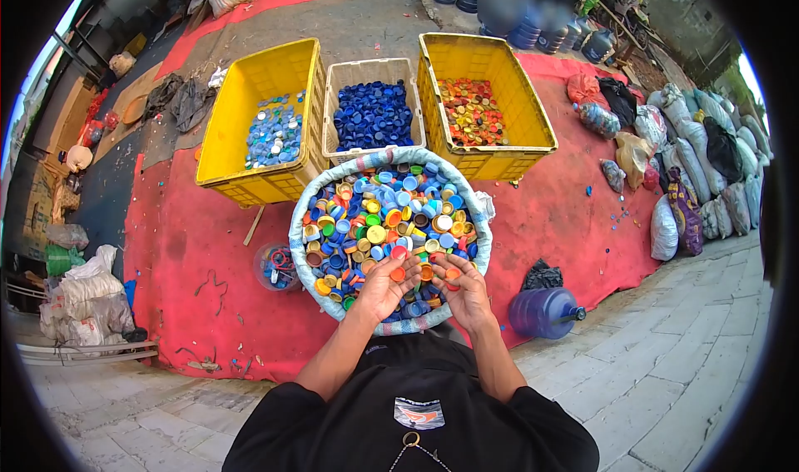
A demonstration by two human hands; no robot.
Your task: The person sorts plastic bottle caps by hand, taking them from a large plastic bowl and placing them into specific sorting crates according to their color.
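In front of me stands a round basket with a cloth-wrapped rim, heaped with mixed plastic bottle caps in blue, yellow, orange, green and white. My left hand is over its near side, palm up, fingers curled around a few red-orange caps. Close beside it, my right hand also faces up, its bent fingers holding orange caps. The fingertips of both hands nearly meet above the heap. How many caps each palm holds is hard to tell.
Beyond the basket are a yellow crate with light-blue caps, a white crate with dark-blue caps, and another yellow crate with red-orange and yellow caps. A large blue water jug lies at right. Filled sacks line the far right.
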